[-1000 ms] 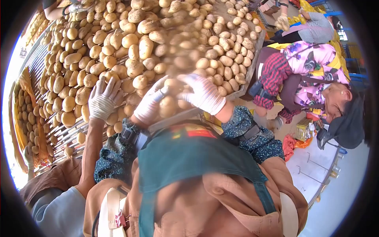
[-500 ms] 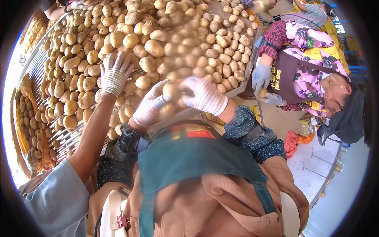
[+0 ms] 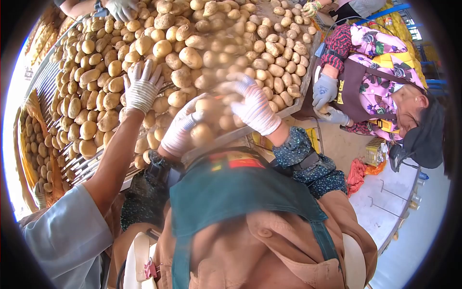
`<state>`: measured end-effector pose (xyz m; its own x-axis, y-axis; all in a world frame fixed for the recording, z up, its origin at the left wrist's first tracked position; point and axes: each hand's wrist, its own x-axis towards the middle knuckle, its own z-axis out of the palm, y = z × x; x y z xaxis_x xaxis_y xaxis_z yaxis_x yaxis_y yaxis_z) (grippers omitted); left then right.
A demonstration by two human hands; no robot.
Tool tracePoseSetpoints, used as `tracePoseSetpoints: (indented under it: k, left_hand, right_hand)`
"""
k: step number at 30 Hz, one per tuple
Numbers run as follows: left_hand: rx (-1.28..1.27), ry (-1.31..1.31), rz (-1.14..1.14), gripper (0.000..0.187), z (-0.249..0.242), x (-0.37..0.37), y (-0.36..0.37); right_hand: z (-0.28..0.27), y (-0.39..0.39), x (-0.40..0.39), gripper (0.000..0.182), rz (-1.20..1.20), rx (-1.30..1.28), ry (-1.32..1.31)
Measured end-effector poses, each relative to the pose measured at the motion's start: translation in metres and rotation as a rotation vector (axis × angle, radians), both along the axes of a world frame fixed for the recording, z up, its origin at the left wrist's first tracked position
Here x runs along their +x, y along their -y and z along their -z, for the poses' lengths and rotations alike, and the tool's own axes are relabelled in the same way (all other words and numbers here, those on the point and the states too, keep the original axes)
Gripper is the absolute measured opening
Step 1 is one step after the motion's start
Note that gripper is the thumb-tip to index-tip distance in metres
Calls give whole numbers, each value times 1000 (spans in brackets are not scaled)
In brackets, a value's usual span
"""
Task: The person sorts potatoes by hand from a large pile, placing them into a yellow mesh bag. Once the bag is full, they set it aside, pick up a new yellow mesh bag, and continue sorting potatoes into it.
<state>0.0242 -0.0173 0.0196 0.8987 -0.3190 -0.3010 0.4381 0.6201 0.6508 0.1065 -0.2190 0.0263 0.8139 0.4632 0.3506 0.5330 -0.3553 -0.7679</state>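
Note:
My left hand [image 3: 182, 126], in a white knit glove, is curled around a potato [image 3: 208, 106] between thumb and fingers, just above the front edge of the heap. My right hand [image 3: 254, 107], gloved in white with faint stripes, is open to the right of it, its fingers spread and partly blurred over the potatoes. Another potato [image 3: 202, 134] lies just below my left hand. A smeared patch in the middle of the view blurs the potatoes [image 3: 221, 62] around and between my hands.
A slatted metal table [image 3: 96, 166] bears the potato heap. On my left a co-worker's gloved hand [image 3: 142, 89] rests on potatoes. Another gloved hand [image 3: 121, 8] is at the far side. On the right a co-worker's gloved hands [image 3: 327, 94] are close together. An orange mesh bag [image 3: 57, 173] hangs at left.
My right hand has opened from a curled shape, its fingers lifting and spreading. The potato at my left hand now shows more plainly. A gloved hand has come over the far left edge.

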Motion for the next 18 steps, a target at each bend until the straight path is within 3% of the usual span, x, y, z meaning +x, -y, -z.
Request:
tracePoseSetpoints:
  k: [1, 4, 10, 13, 16, 18]
  left_hand:
    - [-28, 2, 12, 75, 0, 0, -4]
    - [8, 15, -22, 77, 14, -2, -7]
    - [174, 89, -76, 82, 14, -2, -6]
    - [201, 102, -88, 82, 12, -3, -5]
    - [222, 113, -105, 81, 9, -5, -1]
    - [240, 115, -146, 82, 9, -6, 5]
  right_hand:
    - [-4, 1, 1, 17, -38, -18, 69]
    - [-10, 0, -12, 21, -125, 120, -462]
    - [-6, 3, -12, 26, -128, -93, -461]
    - [-6, 5, -12, 26, -128, 5, -643]
    - [-12, 2, -21, 19, -56, -32, -505]
    - [-13, -1, -29, 16, -128, -61, -420]
